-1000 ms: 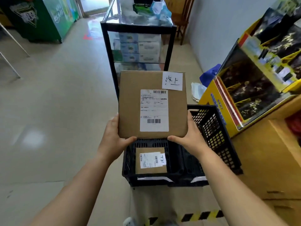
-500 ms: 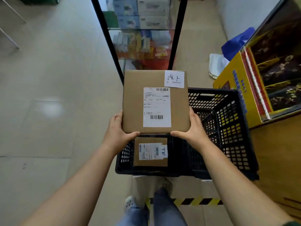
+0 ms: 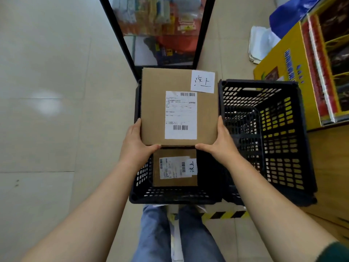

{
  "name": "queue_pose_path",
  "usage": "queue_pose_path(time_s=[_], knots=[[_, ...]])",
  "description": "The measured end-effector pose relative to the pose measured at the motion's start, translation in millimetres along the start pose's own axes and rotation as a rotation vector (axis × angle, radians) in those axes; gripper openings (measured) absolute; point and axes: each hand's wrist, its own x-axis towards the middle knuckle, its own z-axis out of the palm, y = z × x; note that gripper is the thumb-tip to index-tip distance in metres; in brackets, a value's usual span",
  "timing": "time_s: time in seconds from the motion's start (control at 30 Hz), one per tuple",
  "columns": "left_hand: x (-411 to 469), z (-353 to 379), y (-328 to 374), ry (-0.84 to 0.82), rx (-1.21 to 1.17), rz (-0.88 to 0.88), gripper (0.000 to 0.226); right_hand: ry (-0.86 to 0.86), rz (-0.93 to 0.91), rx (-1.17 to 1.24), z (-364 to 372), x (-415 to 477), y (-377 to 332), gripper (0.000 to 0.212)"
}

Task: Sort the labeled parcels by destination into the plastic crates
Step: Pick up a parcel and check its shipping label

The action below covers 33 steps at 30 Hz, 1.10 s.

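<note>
A flat brown cardboard parcel (image 3: 156, 110) with a white shipping label and a handwritten white tag is held level over the left black crate (image 3: 170, 198). My left hand (image 3: 135, 143) grips its near left corner and my right hand (image 3: 220, 141) grips its near right corner. Below it, inside the left crate, lies a smaller brown parcel (image 3: 174, 180) with its own label and handwritten tag. The right black crate (image 3: 287, 148) stands beside it, touching, and shows nothing inside.
A black-framed glass shelf unit (image 3: 203, 25) with packaged goods stands just behind the crates. A yellow display box (image 3: 283, 72) and a wooden counter (image 3: 328, 176) close off the right. Yellow-black floor tape (image 3: 224, 215) runs by my legs. Tiled floor (image 3: 56, 110) spreads left.
The view has tilted down and I have come closer to the crates. The held parcel has dropped lower, over the left crate, with both hands in the same grip.
</note>
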Motion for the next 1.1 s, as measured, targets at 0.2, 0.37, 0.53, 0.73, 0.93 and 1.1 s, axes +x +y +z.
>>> queue_pose_path(time_s=[0.2,0.37,0.53,0.73,0.93,1.1], knots=[[28,23,-27,-0.01,0.03,-0.01,0.108,0.04,0.069,0.017,39,30,11,0.131],[48,44,-53,-0.04,0.037,-0.039,0.107,0.056,0.109,0.015,63,50,29,0.13],[59,67,-68,-0.062,0.038,-0.072,0.109,0.045,0.132,0.014,75,64,48,0.128],[72,95,-81,-0.06,0.068,-0.098,0.109,0.053,0.147,0.057,87,87,69,0.126],[84,120,-98,-0.024,0.04,-0.131,0.108,0.062,0.14,0.058,108,114,88,0.125],[98,133,-110,-0.087,0.051,-0.148,0.104,0.025,0.169,0.101,118,138,99,0.125]])
